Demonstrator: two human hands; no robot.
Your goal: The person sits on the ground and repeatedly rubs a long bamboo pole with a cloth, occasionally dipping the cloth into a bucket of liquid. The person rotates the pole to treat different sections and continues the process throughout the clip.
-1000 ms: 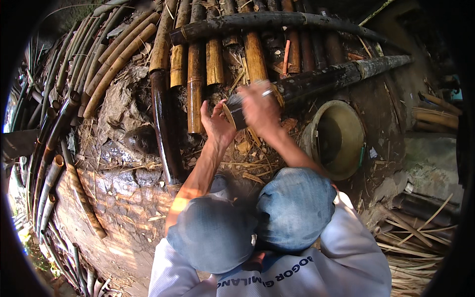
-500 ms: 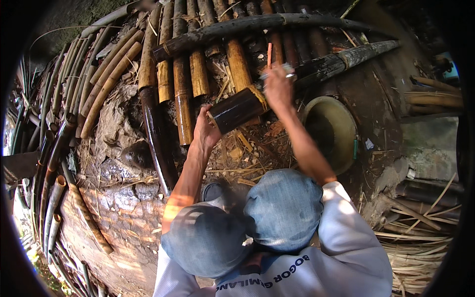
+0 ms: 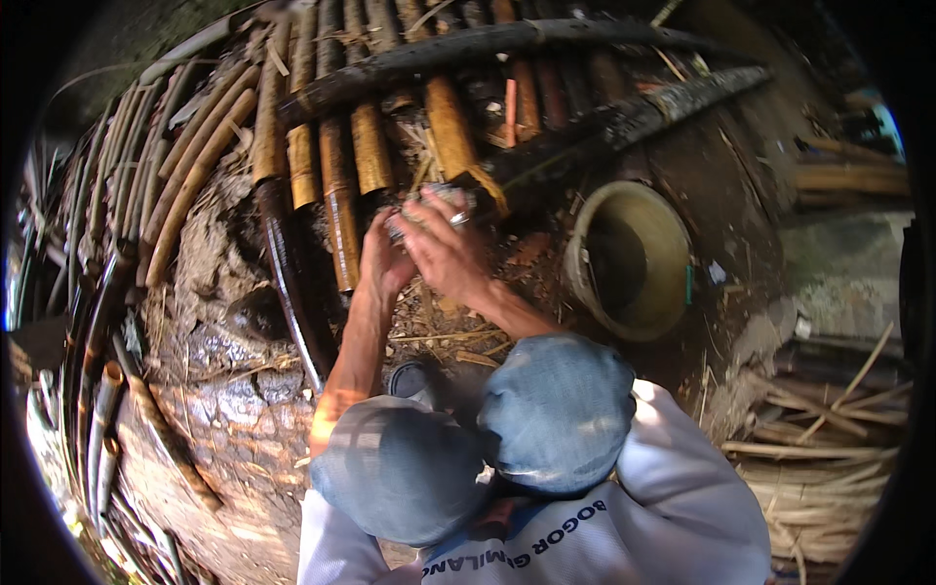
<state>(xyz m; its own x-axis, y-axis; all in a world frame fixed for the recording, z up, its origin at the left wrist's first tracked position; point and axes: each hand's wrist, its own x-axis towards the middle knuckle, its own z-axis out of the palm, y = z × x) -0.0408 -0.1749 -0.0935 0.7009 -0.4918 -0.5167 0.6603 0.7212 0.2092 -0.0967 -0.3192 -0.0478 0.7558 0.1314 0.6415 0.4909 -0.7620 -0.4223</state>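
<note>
My left hand (image 3: 383, 261) and my right hand (image 3: 447, 249), which wears a ring, meet in front of my knees. Together they grip a short dark bamboo piece (image 3: 421, 203); only its greyish end shows above my fingers. The hands are at the near ends of several yellow-brown bamboo poles (image 3: 369, 146) that lie side by side on the ground. My denim-covered knees (image 3: 556, 409) fill the lower middle of the view.
A round yellowish bucket (image 3: 673, 283) stands to the right of my hands. Two long dark poles (image 3: 487, 44) (image 3: 634, 112) lie across the bamboo. Thin curved canes (image 3: 185, 185) line the left side, rough stone (image 3: 224, 390) is at lower left, and dry split strips (image 3: 819, 458) lie at lower right.
The dark bamboo piece was held out higher and in plain sight half a second ago. Both hands have drawn it down and closer, and now cover most of it.
</note>
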